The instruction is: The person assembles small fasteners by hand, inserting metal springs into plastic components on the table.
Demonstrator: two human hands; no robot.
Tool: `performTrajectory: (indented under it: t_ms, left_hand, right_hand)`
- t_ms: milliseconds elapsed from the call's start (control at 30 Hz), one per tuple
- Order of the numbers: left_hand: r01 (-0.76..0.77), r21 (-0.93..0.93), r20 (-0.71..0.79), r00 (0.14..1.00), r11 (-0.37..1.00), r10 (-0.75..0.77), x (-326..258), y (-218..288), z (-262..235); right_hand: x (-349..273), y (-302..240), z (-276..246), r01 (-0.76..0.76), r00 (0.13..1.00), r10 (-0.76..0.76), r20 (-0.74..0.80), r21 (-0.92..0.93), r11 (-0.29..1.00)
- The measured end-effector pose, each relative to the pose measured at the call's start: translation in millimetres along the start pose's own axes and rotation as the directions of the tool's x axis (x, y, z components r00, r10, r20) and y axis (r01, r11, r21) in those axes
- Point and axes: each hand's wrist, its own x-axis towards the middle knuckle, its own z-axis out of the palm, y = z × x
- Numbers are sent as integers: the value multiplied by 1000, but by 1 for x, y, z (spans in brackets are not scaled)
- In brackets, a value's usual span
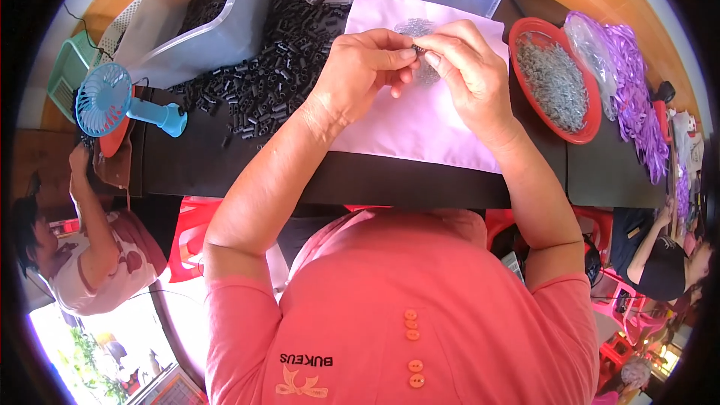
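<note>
Over a pale pink cloth (405,131), my two hands meet fingertip to fingertip. My left hand (365,67) is closed in a pinch on a small black piece (417,49), mostly covered by the fingers. From the other side, the thumb and forefinger of my right hand (471,67) pinch the same piece. Just behind the fingers lies a small heap of thin silvery metal pieces (415,28), partly hidden by my hands. Left of the cloth spreads a large pile of short black plastic tubes (262,90).
A red basin (592,105) of silvery pieces stands at right, beside purple strips (630,79). Clear plastic bins (244,22) stand at the back. A blue handheld fan (154,114) sits at left. Other people sit at both sides, one person (97,255) at left.
</note>
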Motion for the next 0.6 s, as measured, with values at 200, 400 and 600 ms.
performTrajectory:
  t_ms: [200, 400, 600]
  left_hand:
    - [10, 44, 43, 999, 999, -12, 0, -1, -2]
    - [13, 75, 59, 998, 997, -17, -3, -1, 3]
    - [0, 56, 39, 999, 998, -2, -1, -1, -1]
  right_hand:
    - [-1, 4, 1, -40, 999, 39, 10, 75, 996]
    - [-2, 2, -2, -109, 993, 102, 57, 136, 985]
    - [-1, -1, -1, -85, 995, 77, 69, 120, 989]
